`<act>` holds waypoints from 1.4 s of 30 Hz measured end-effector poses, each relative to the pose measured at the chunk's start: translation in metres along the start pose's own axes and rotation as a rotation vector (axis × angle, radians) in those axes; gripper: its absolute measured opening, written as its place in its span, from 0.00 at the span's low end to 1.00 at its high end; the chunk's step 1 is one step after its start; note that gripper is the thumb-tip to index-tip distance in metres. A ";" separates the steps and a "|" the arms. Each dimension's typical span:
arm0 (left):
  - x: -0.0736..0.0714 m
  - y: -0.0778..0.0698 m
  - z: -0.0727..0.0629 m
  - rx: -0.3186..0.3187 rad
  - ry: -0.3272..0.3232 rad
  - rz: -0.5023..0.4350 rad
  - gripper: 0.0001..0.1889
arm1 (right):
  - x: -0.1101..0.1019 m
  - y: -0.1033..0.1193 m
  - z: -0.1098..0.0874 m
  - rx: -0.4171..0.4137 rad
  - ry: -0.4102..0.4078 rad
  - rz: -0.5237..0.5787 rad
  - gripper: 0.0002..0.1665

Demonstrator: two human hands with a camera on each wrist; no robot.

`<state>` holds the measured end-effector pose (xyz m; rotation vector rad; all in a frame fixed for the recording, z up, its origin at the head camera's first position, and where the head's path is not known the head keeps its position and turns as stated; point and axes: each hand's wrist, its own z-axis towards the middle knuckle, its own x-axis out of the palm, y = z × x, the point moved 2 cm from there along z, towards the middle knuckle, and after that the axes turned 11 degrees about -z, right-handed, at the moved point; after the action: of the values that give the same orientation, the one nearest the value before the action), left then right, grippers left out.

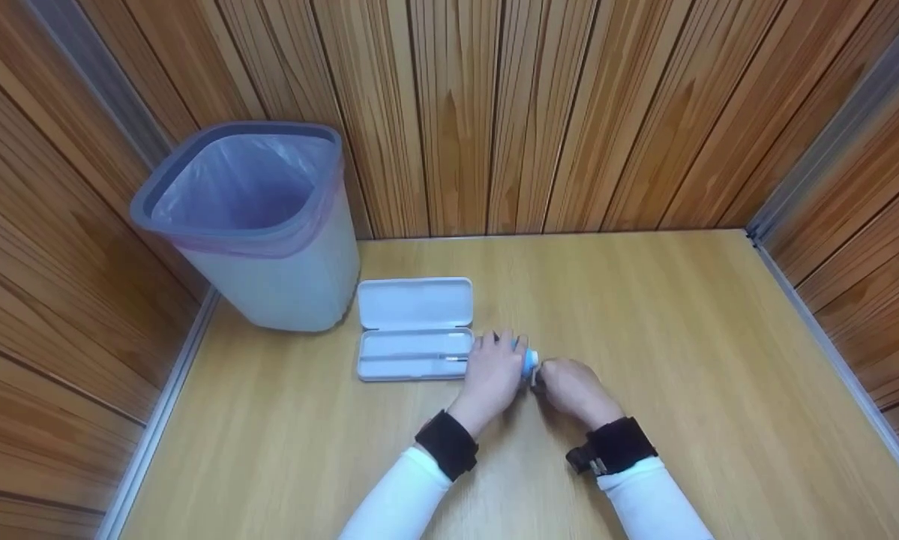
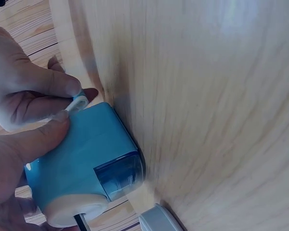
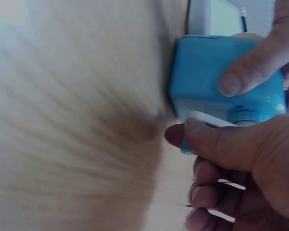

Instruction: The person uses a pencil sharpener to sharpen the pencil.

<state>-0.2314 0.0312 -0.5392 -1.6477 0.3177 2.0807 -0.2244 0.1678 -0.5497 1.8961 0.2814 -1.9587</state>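
Observation:
A blue crank pencil sharpener [image 2: 82,149] with a clear shavings window stands on the table. My left hand [image 1: 494,375] grips its body from above, thumb across one side and fingers over the other. A dark pencil [image 2: 82,222] sticks out of the round white front of the sharpener, its outer end over the pencil case [image 1: 415,304]. On the opposite side, my right hand [image 1: 575,390] pinches the blue knob [image 3: 187,147] of the white crank arm [image 3: 209,118] between thumb and index finger. Its other fingers are curled below the knob.
The grey-white pencil case lies with its lid folded back, just left of the sharpener. A waste bin [image 1: 299,292] with a bag liner stands at the back left. Wood-panelled walls [image 1: 456,112] enclose the table [image 1: 681,315] at the back and sides.

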 end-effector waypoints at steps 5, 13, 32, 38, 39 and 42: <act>0.000 0.000 0.001 -0.014 0.025 -0.011 0.19 | -0.004 0.003 -0.005 -0.033 0.025 -0.016 0.06; -0.002 -0.001 0.003 -0.018 0.062 -0.053 0.21 | -0.012 0.004 -0.011 -0.031 0.074 -0.008 0.04; -0.001 0.001 0.003 -0.003 0.021 -0.074 0.20 | -0.041 0.004 -0.012 -0.055 0.111 0.015 0.03; -0.002 0.000 0.003 -0.007 0.034 -0.066 0.21 | -0.048 0.003 -0.010 -0.031 0.125 0.029 0.04; -0.001 -0.001 0.003 -0.008 0.038 -0.068 0.21 | -0.049 0.002 -0.009 -0.032 0.121 0.026 0.04; -0.001 -0.002 0.003 -0.005 0.041 -0.070 0.21 | -0.053 0.001 -0.008 -0.052 0.099 0.014 0.05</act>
<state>-0.2327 0.0336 -0.5371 -1.6821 0.2647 2.0007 -0.2167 0.1773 -0.4977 1.9599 0.3433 -1.8336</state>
